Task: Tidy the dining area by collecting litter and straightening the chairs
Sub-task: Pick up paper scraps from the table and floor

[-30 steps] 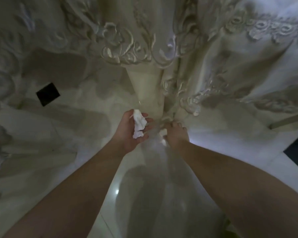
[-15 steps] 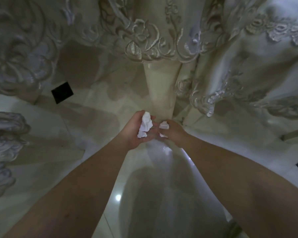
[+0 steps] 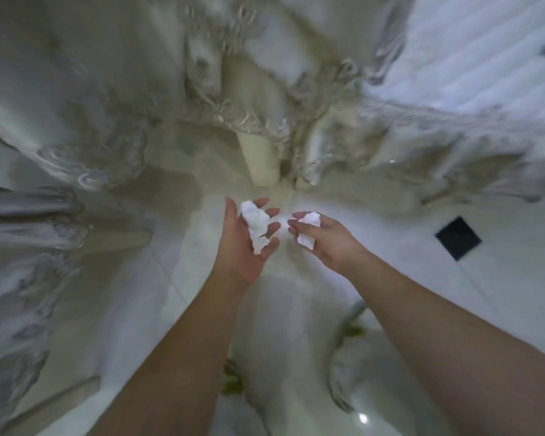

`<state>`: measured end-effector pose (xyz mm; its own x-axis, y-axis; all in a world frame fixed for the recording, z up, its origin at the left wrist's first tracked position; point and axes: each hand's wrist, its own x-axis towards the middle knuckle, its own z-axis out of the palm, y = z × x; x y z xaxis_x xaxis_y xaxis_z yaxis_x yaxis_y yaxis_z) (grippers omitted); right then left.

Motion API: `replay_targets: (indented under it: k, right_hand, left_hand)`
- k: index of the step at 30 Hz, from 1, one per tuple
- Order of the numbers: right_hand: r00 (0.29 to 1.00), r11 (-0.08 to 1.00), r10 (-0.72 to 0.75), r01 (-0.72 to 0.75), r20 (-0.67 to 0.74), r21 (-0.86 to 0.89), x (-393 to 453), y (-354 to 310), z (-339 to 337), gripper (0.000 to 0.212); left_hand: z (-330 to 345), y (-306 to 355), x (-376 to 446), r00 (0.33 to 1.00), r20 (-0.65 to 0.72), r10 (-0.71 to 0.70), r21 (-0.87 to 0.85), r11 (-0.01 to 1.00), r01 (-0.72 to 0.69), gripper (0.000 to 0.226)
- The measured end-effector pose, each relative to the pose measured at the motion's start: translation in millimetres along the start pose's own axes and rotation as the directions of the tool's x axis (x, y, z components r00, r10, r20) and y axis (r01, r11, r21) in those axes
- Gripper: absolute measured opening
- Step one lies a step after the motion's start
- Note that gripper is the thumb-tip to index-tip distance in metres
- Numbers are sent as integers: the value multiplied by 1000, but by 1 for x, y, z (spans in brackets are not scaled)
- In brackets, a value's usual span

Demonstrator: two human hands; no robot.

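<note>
The left hand (image 3: 246, 243) is turned palm up over the pale tiled floor (image 3: 422, 278), and a crumpled white tissue (image 3: 256, 226) lies across its palm and fingers (image 3: 272, 212). Those fingers curl loosely up around the wad, cradling it rather than squeezing. Just beside it, apart by a small gap, the right hand (image 3: 324, 243) pinches a smaller scrap (image 3: 307, 229) of the same white paper between thumb and curled fingers, with the paper sticking out above and below the grip. Both forearms reach in from the lower edge of the view.

Beyond the hands, a cream table leg (image 3: 260, 162) stands on the floor, its top hidden under the hem of an embroidered tablecloth (image 3: 252, 119). More draped, patterned cloth (image 3: 60, 146) hangs at the left and along the right, blurred by motion. A dark square inset tile (image 3: 458, 238) sits in the floor toward the right edge. A small bright light reflection (image 3: 363, 418) shows on the glossy floor near the bottom.
</note>
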<state>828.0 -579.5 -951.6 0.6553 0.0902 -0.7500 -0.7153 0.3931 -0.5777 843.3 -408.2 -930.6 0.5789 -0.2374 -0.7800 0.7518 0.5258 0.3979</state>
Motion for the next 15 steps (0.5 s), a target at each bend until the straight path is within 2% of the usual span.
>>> replay_targets:
  k: [5,9,12,15]
  right_hand:
    - [998,965,58,-52,-14,257,-125,-65,-7,27]
    - [999,880,44,-28,-22,474,-238,-129,10,27]
    - [999,857,4,-30,51,515,-324,-188,31,33]
    - [992,837,-53,-20,117,546,-395,-240,50,41]
  left_hand:
    - [70,13,-123,999,50,-22,-27,999,23,62]
    - [141,41,-225,994,107,-23,-82,996,32,57]
    - [195,66,-307,983,183,-22,-73,997,36,55]
    - [241,87,-377,972,236,-6,70,997,-11,66]
